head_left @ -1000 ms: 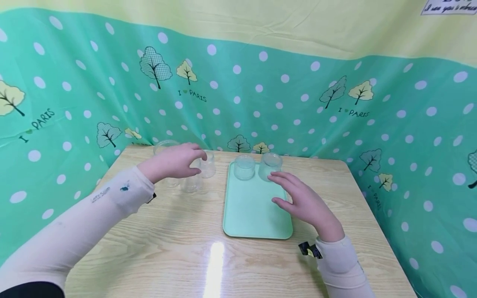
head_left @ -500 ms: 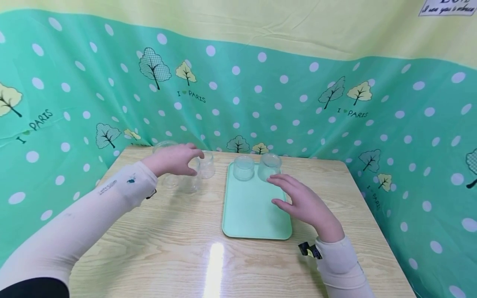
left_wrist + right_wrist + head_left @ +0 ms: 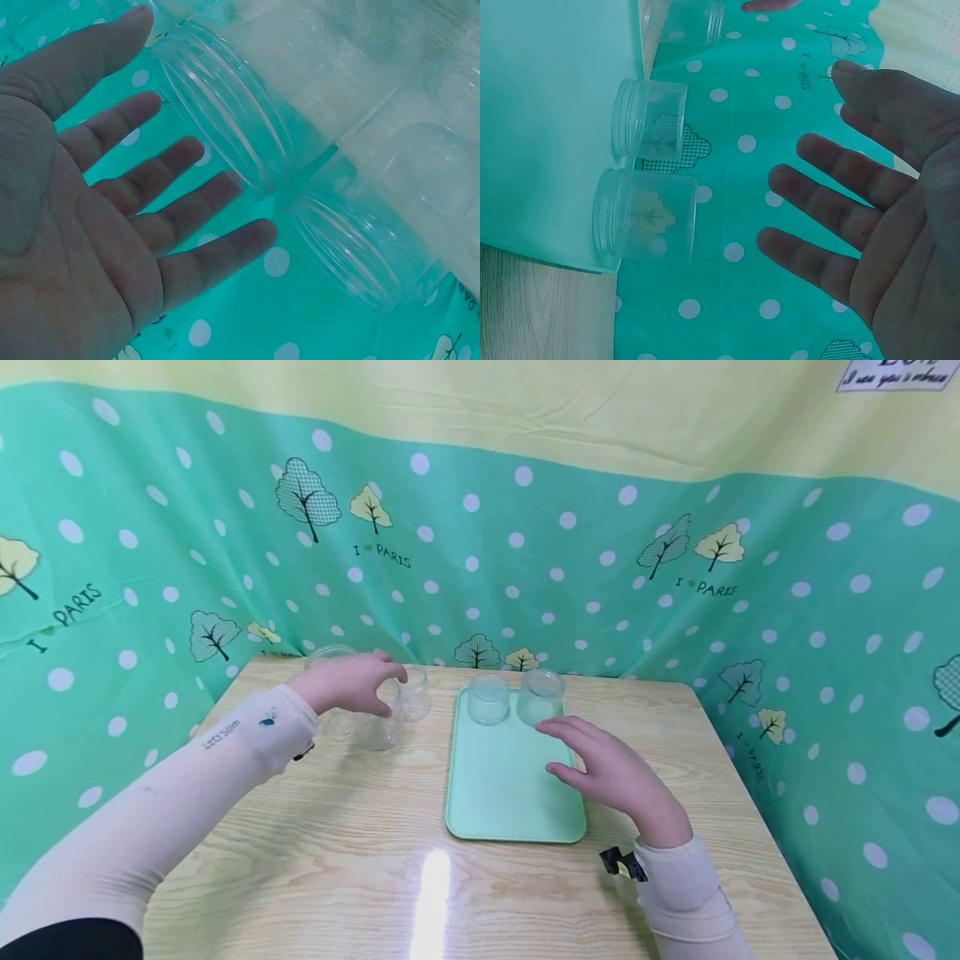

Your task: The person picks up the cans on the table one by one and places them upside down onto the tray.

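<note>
My left hand (image 3: 352, 683) is over a group of clear plastic jars on the left of the table, thumb and fingers spread and holding nothing. In the left wrist view, the fingers extend beside the threaded mouth of one jar (image 3: 229, 109), and a second jar (image 3: 360, 247) stands past the little finger. The head view shows a jar (image 3: 384, 735) below the hand and another jar (image 3: 416, 695) to its right. My right hand (image 3: 615, 768), fingers loosely extended, hovers by the right side of a green tray (image 3: 510, 802). Two jars (image 3: 649, 120) stand threaded-rim down at the tray's far end.
The wooden table (image 3: 315, 877) carries the tray near its middle. A larger clear container (image 3: 330, 653) stands at the back left, partly hidden by my left hand. A green dotted curtain (image 3: 465, 527) hangs right behind the table and along both sides.
My left hand has drawn slightly left over the jars. My right hand stays almost still, and the jars and tray keep their places.
</note>
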`<action>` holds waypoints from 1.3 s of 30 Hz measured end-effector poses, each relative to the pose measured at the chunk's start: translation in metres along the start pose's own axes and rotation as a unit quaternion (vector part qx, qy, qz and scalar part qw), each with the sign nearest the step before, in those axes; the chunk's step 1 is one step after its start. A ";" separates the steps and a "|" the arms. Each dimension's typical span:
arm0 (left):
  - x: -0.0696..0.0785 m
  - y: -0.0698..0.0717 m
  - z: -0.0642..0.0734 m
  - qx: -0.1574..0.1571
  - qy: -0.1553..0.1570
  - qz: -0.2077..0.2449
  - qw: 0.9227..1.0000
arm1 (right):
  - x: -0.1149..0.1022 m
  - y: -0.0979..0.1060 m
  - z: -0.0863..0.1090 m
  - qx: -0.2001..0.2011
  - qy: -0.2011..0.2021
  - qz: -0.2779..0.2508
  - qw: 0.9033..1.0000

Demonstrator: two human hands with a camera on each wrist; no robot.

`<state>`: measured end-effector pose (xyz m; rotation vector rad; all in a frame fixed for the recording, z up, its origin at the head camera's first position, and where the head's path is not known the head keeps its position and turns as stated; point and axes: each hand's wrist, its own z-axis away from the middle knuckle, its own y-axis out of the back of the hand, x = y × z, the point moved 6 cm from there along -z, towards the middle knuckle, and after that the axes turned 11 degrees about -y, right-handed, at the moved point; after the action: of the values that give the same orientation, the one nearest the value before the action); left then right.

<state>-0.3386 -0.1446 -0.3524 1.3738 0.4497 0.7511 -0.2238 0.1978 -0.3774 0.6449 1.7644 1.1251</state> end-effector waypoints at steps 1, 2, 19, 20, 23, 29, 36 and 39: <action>0.000 0.000 0.000 -0.001 -0.001 0.000 1.000 | 0.000 0.000 0.000 0.000 -0.001 0.000 1.000; -0.001 -0.001 0.000 -0.002 -0.003 0.000 1.000 | -0.001 0.000 0.000 0.000 0.000 0.000 1.000; -0.006 -0.006 -0.004 -0.016 -0.006 0.002 1.000 | -0.001 0.000 0.000 -0.005 -0.010 0.001 1.000; -0.006 -0.006 -0.004 -0.017 -0.006 0.003 1.000 | -0.001 0.001 0.000 -0.006 -0.011 0.001 1.000; -0.007 -0.006 -0.005 -0.020 -0.006 0.005 1.000 | -0.002 0.001 0.000 -0.008 -0.012 0.000 1.000; -0.005 -0.006 -0.004 -0.025 -0.011 0.009 1.000 | -0.002 0.001 0.000 -0.008 -0.011 -0.001 1.000; -0.005 -0.006 -0.004 -0.022 -0.014 0.010 1.000 | -0.001 0.001 0.000 -0.005 -0.008 -0.002 1.000; -0.005 -0.006 -0.004 -0.021 -0.016 0.010 1.000 | -0.001 0.000 0.001 -0.003 -0.007 -0.002 1.000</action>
<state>-0.3431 -0.1451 -0.3600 1.3513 0.3939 0.7493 -0.2230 0.1975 -0.3767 0.6448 1.7489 1.1202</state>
